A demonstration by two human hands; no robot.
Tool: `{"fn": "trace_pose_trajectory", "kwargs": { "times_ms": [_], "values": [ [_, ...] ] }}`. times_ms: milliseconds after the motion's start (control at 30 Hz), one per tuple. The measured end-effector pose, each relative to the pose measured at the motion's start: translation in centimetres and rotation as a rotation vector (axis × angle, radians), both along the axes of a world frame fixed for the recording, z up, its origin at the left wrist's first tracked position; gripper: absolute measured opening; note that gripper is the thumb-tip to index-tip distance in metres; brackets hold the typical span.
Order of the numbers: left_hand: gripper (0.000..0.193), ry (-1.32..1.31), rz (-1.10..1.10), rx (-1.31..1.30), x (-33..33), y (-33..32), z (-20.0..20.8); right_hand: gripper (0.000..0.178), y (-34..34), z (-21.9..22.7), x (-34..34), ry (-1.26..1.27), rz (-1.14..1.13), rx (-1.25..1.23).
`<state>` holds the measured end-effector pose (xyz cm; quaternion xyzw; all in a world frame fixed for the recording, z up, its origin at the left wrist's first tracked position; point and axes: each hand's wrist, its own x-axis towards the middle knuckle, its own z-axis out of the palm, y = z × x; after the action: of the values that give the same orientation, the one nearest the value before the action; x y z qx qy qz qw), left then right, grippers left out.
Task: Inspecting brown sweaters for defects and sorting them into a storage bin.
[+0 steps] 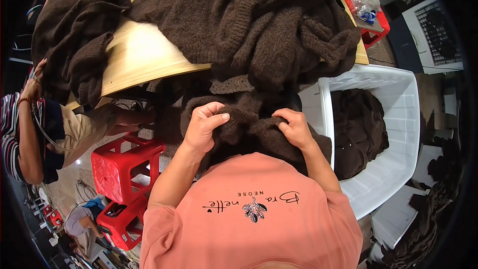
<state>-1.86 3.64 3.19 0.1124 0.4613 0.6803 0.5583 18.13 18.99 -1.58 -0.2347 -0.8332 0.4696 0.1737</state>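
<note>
A dark brown knit garment (239, 100) lies over my lap, below the table edge. My left hand (204, 125) pinches its fabric between thumb and fingers. On the other side my right hand (294, 127) grips another fold of the same knit. Between the two hands the cloth is bunched, and its lower part is hidden behind my shirt. More brown knitwear (259, 25) is heaped on the table just ahead, with small shiny buttons on it.
The wooden table (144, 52) spans the front. A white plastic bin (398, 134) with brown knitwear stands at my right. Red stools (112, 169) are at my left, near a person in a striped top (30, 134) touching knitwear on the table.
</note>
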Motion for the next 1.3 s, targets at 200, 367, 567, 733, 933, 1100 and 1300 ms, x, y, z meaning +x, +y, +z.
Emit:
{"fn": "trace_pose_trajectory", "kwargs": {
  "times_ms": [200, 367, 567, 733, 933, 1100, 1300],
  "values": [
    [0.005, 0.066, -0.096, -0.056, 2.0, 0.8, -0.6, 0.023, -2.9, 6.1, -2.7, 0.476, 0.157, 0.623],
    [0.006, 0.051, -0.161, -0.05, 2.9, 1.3, -0.5, 0.023, -3.4, 4.3, -3.4, 0.495, 0.138, 0.686],
    [0.005, 0.308, -0.08, -0.125, 3.3, 0.8, 0.1, 0.019, -3.5, 3.0, -4.1, 0.412, 0.144, 0.603],
    [0.008, 0.623, -0.011, -0.09, 3.9, 0.3, -1.4, 0.026, -3.0, 2.5, -4.3, 0.299, 0.223, -0.028],
    [0.01, 0.963, 0.049, -0.031, 3.8, 0.5, -1.1, 0.032, -2.8, 2.7, -4.1, 0.089, 0.231, -0.005],
    [0.013, 1.254, 0.092, 0.012, 3.6, 0.9, -1.0, 0.022, -3.7, 2.2, -4.8, 0.202, 0.064, 0.24],
    [0.016, 1.57, 0.185, 0.186, 4.4, 0.7, -2.1, 0.016, -4.4, 2.3, -5.1, 0.186, 0.01, 0.242]
  ]
}}
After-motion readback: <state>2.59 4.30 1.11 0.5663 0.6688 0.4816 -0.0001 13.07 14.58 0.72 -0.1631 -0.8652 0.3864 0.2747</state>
